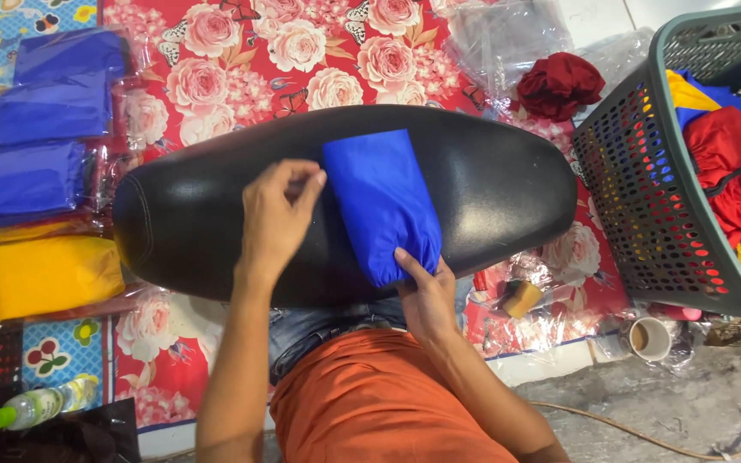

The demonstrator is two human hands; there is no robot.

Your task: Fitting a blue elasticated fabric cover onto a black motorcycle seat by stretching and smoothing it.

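**Blue fabric bundle on a black padded seat**

Blue cloth bundle (381,201): a folded, rolled piece of thin, slightly shiny fabric, lying across the middle of a black seat cushion (490,184), which rests over the person's lap. Far end squared off and flat; near end rounded and gathered.

Left hand (278,214): fingers curled, fingertips pressed against the bundle's left edge near the top, holding it against the cushion.

Right hand (424,296): closed around the gathered near end, thumb and fingers pinching the cloth at the cushion's near edge.

Handling, by judgement: light and soft, with no stiffness of its own; likely slippery, so the folds could slide open if let go. Best held at the gathered end and along the folded side, where the layers stack thickest. Not fragile.

Surroundings:
- Grey plastic basket (645,214), at right, holding red, blue and yellow cloth.
- Bagged blue bundles (45,111), at left, stacked in clear wrappers.
- Bagged yellow bundle (53,274), below the blue ones.
- Dark red cloth (559,84), loose, beyond the cushion.
- Red mat printed with roses (302,43), under everything.
- Paper cup (647,339) and a green-capped bottle (40,405) on the floor nearby.
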